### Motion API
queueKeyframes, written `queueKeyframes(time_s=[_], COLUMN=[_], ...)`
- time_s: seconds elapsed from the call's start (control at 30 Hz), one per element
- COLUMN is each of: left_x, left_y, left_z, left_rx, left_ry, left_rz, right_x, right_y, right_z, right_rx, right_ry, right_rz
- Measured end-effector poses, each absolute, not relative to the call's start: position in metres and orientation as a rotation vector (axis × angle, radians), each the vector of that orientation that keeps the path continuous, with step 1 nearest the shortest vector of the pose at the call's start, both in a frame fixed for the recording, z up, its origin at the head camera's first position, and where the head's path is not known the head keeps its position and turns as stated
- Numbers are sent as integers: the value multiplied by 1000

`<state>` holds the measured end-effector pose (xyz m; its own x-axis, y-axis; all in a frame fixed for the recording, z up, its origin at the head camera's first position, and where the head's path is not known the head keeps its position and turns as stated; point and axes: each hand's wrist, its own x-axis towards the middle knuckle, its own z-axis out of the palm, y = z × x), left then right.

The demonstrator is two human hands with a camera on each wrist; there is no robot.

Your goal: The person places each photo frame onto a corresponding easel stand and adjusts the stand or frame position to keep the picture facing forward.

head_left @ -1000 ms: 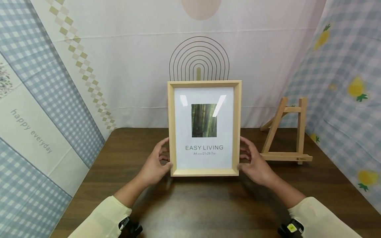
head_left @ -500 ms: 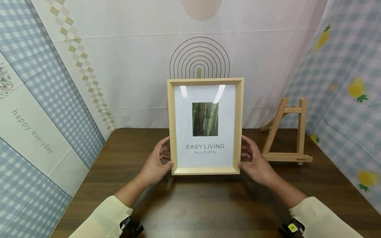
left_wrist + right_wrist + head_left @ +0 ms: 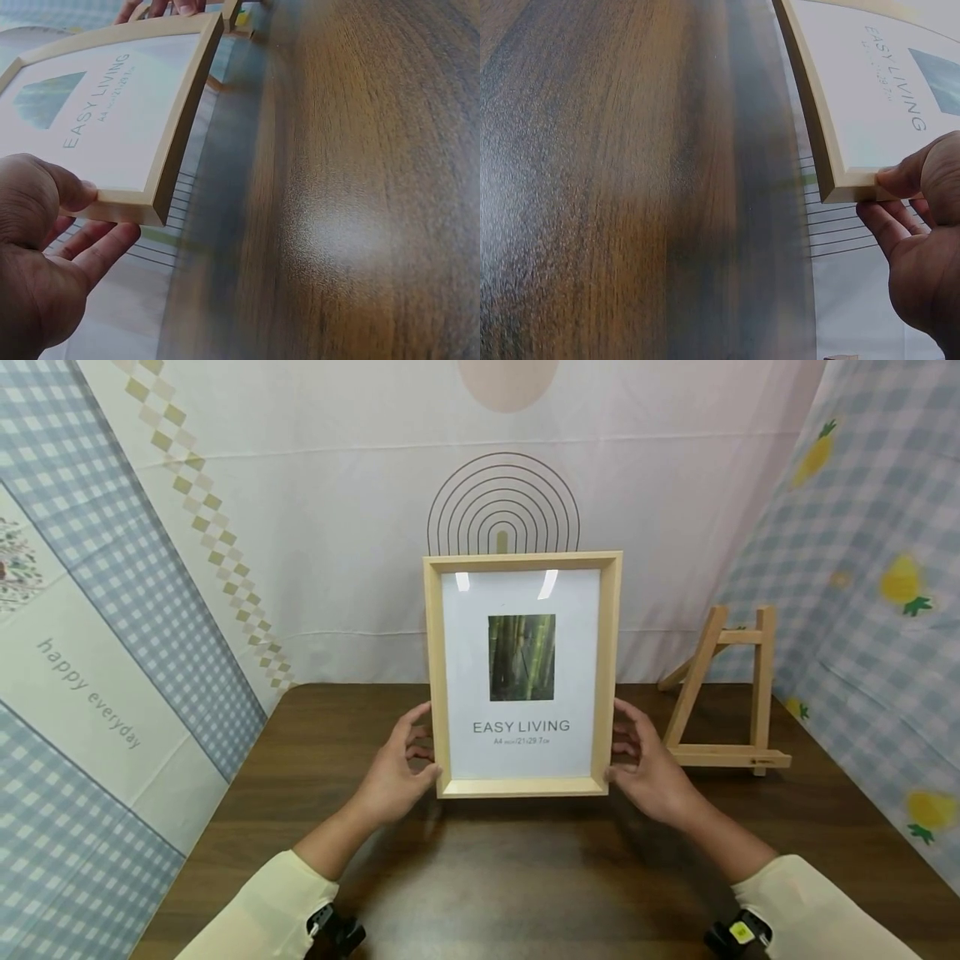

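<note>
A light wooden picture frame (image 3: 522, 787) stands upright between my hands, its front toward me. Behind its glazing is a white sheet with a small bamboo photo (image 3: 522, 657) and the words EASY LIVING. My left hand (image 3: 393, 781) grips the lower left side, thumb at the front edge and fingers along the outer side. On the lower right side my right hand (image 3: 651, 777) holds it the same way. Both wrist views show the frame's lower edge raised off the tabletop, with the left thumb (image 3: 75, 189) and right thumb (image 3: 904, 177) on the frame's side.
A small wooden easel (image 3: 720, 755) stands at the right rear of the dark wooden table (image 3: 495, 877). Behind the table hangs a white cloth (image 3: 345, 552) with printed arches. Checked cloths cover the left side (image 3: 150, 543) and the right side (image 3: 862, 635).
The picture frame has risen slightly and shifted a little to the right, looking somewhat larger. Light reflections on its glazing moved up. Both hands keep their grip; the easel stays put.
</note>
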<state>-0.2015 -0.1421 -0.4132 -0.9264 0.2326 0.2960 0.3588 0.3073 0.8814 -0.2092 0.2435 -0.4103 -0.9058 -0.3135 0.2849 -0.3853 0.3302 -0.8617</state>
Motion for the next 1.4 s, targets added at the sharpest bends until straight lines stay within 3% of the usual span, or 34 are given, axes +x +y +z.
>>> queueKeyframes(time_s=[1.4], left_x=[-213], left_y=[-119], left_z=[-409], left_rx=[-607], left_ry=[-2399], left_rz=[-1687], right_x=[-213], right_y=[265], right_z=[-403], right_rx=[685], right_ry=[-2469], right_rz=[1522])
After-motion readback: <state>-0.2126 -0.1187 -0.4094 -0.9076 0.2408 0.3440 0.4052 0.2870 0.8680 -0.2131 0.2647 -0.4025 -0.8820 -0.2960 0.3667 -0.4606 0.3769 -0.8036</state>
